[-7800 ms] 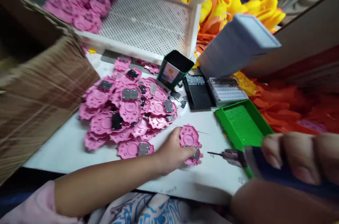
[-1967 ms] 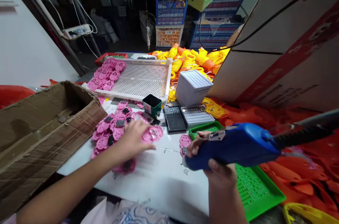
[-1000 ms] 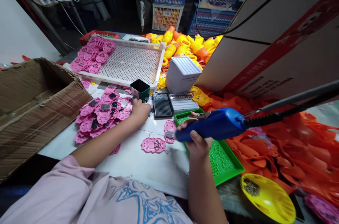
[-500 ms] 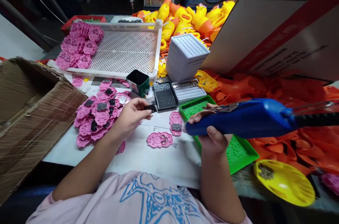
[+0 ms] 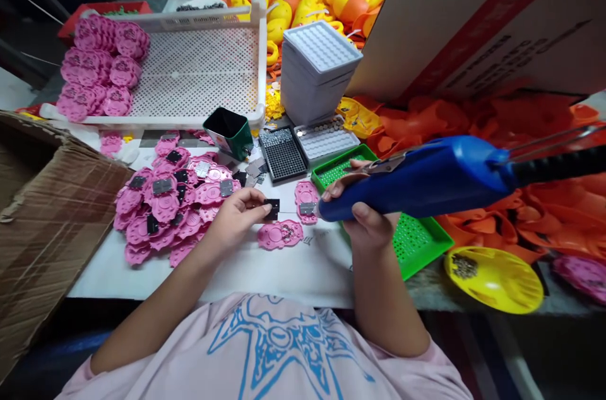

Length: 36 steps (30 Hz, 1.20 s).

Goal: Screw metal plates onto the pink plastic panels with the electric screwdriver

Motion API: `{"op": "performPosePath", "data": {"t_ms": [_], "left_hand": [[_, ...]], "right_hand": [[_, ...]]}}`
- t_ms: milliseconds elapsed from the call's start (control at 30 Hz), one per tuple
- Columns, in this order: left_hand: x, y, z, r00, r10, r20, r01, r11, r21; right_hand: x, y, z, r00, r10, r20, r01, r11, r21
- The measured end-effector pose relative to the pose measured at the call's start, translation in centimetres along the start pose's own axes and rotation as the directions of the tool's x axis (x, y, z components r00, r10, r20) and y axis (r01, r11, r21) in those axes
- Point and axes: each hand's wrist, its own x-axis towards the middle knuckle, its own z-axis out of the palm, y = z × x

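Between thumb and fingers my left hand pinches a small black plate, held just above a pink plastic part lying on the white tabletop. My right hand is wrapped round a blue electric screwdriver, its cord trailing off to the right. The tool's nose end sits beside a second pink part, which has a grey metal plate on it. Whether the tip touches that plate, I cannot tell. To the left of my left hand lies a heap of pink parts, several with black or grey plates.
A green basket lies under my right forearm, near a yellow bowl of screws. Behind stand a black screw tray, stacked white trays, a dark green container and a white crate. A cardboard box borders the left.
My left hand has brought the black plate away from the screw tray, closer to the pink part in front of me. The view has shifted; my right hand keeps its hold on the screwdriver.
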Motion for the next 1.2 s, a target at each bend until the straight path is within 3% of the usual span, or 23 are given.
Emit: {"op": "performPosePath", "data": {"t_ms": [233, 433, 800, 867, 967, 1067, 1200], "left_hand": [[-0.7, -3.0, 2.0, 0.998, 0.013, 0.055, -0.028, 0.960, 0.280], [-1.1, -3.0, 3.3, 0.990, 0.132, 0.045, -0.135, 0.820, 0.556], [-1.6, -4.3, 2.0, 0.954, 0.259, 0.148, -0.278, 0.587, 0.761], [-1.6, -4.5, 1.6, 0.940, 0.295, 0.170, -0.316, 0.567, 0.761], [-1.4, -4.3, 1.0, 0.888, 0.346, 0.301, -0.445, 0.491, 0.748], [-0.9, -4.1, 0.2, 0.831, 0.340, 0.441, -0.552, 0.403, 0.730], [-0.2, -4.0, -0.6, 0.789, 0.322, 0.524, -0.614, 0.370, 0.697]], "right_hand": [[0.2, 0.0, -0.1, 1.000, 0.011, -0.016, -0.011, 1.000, -0.028], [0.2, 0.0, 0.0, 1.000, 0.008, -0.005, -0.008, 1.000, -0.027], [0.0, -0.1, -0.1, 0.999, 0.010, 0.033, -0.009, 1.000, -0.024], [0.0, 0.0, -0.1, 1.000, 0.007, 0.023, -0.006, 1.000, -0.030], [0.2, 0.0, -0.2, 1.000, 0.002, 0.010, -0.001, 0.999, -0.042], [0.2, 0.0, -0.3, 1.000, -0.003, 0.007, 0.003, 0.999, -0.049], [0.1, 0.3, -0.7, 1.000, -0.021, 0.012, 0.021, 0.999, -0.040]]}}
